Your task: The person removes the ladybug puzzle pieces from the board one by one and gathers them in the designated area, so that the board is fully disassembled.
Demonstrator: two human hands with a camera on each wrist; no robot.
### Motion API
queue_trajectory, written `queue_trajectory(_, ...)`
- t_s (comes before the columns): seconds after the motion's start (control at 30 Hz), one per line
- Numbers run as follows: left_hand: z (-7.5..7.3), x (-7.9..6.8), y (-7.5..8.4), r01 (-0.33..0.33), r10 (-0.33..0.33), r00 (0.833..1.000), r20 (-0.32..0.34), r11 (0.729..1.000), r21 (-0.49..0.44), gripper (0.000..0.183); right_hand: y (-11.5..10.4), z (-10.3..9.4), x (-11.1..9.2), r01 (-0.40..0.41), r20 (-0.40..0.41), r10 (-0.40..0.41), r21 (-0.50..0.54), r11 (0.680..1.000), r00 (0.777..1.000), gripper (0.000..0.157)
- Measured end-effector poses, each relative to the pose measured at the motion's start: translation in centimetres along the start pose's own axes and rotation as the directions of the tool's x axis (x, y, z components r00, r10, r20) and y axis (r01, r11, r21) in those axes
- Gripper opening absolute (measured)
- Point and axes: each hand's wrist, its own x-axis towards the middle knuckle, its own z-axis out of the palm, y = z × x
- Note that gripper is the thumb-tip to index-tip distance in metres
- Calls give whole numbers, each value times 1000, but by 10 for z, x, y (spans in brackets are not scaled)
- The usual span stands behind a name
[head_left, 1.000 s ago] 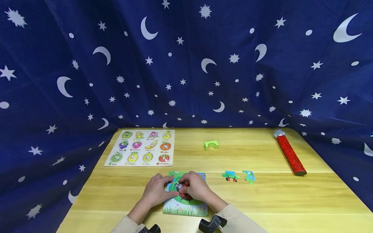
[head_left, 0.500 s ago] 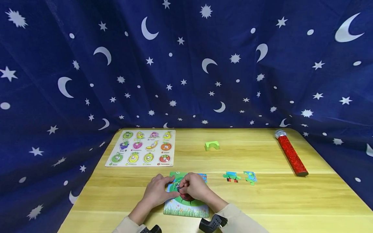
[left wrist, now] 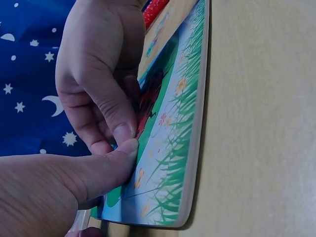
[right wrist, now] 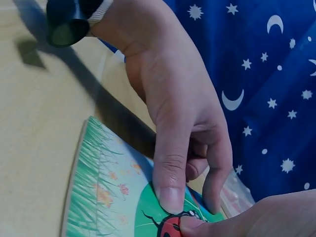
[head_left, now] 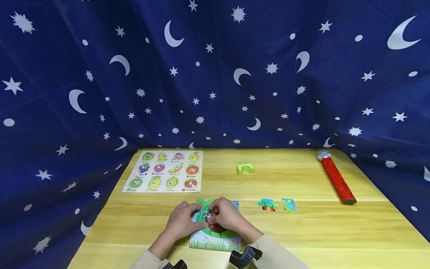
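A square ladybug jigsaw puzzle (head_left: 215,244) with a grass border lies near the table's front. My left hand (head_left: 181,221) rests at its left side, the straight thumb on the picture and the index finger toward the upper edge. Over the ladybug's head, my right hand (head_left: 226,215) pinches a puzzle piece between thumb and curled index finger; the piece is mostly hidden. The two thumbs come close together there. In the right wrist view, the red ladybug (right wrist: 170,228) shows beside the right thumb. Two loose jigsaw pieces, one with red and black (head_left: 267,203), one mostly blue (head_left: 290,203), lie to the right.
A fruit peg board (head_left: 181,181) lies at the back left. Behind the puzzle is a green arch block (head_left: 245,165). A red glittery microphone (head_left: 337,180) lies along the right side. A dark blue star-and-moon curtain (head_left: 215,74) hangs behind the wooden table (head_left: 319,231).
My right fingers have shifted slightly at the ladybug's head, and more of the head shows now. The left hand keeps its place; the whole head view has drifted slightly.
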Motion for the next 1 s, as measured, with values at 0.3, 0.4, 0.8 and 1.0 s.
queue_trajectory(0.3,1,-1,1,12,-12,1000,11,1000,3,67,1,-1,4,-78,54,75,59,995,996,25)
queue_trajectory(0.4,1,0,0,11,-11,1000,8,1000,7,68,1,-2,4,-76,60,73,60,995,996,25)
queue_trajectory(0.8,0,1,1,17,-17,1000,13,1000,8,68,1,-1,6,-76,46,73,56,996,996,24)
queue_trajectory(1.0,0,2,0,20,-20,1000,9,1000,18,68,1,0,6,-53,30,51,48,997,998,21)
